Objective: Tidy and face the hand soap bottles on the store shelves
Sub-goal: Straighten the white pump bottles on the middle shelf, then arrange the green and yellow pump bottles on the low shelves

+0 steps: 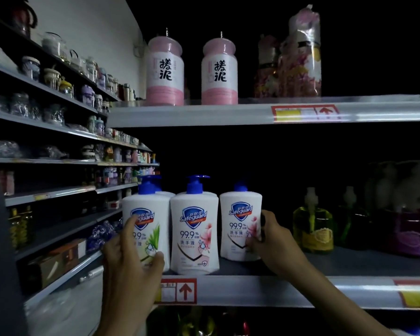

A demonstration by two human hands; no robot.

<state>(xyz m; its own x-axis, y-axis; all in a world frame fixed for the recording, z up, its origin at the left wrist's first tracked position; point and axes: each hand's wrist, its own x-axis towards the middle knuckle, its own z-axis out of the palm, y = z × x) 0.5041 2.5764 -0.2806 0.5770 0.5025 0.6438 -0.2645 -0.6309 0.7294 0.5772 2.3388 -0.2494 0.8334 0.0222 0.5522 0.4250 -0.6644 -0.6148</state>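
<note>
On the shelf (pixel 289 291), the left bottle (pixel 153 204) and the middle bottle (pixel 194 231) stand side by side at the front edge; the right bottle (pixel 239 214) stands beside them, set further back.

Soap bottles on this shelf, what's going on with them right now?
A person is straightening three white Safeguard hand soap bottles on a store shelf. The left hand grips the green-leaf bottle at the left end, and the right hand grips the right bottle, which sits a little farther back than the others. The middle bottle stands untouched at the front edge, label facing out.
</note>
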